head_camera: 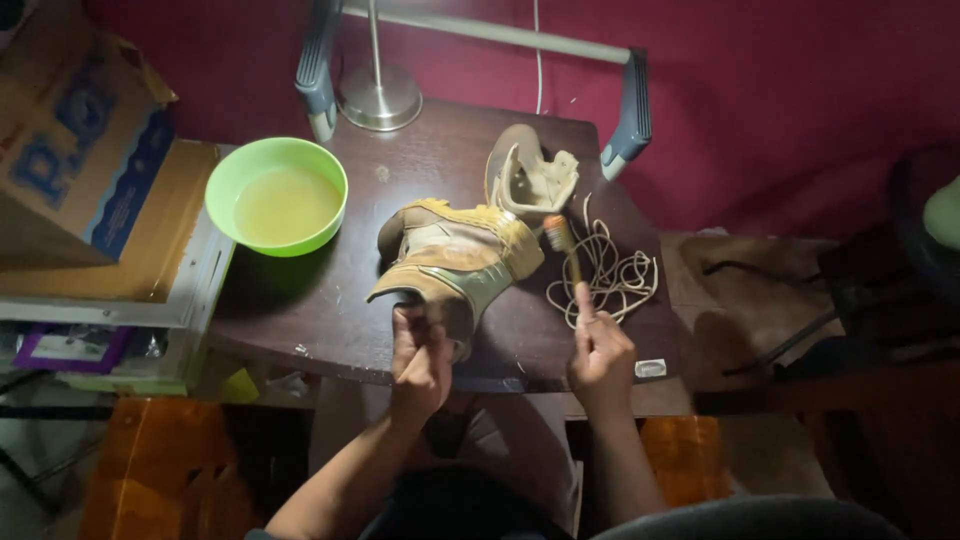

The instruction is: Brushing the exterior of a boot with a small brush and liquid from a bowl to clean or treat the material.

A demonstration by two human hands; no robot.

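bowl: a green bowl with pale yellow water sits on the left of the table
table: a dark brown table
lamp: a shiny round lamp base with a thin pole stands at the back
laces: a pile of light laces lies on the right
second boot: 1 more tan boot rests at the back
box: a cardboard box sits far left

We see bare tabletop lower left of centre, between the green bowl and boot. Right, coiled laces block; top centre, the lamp base.
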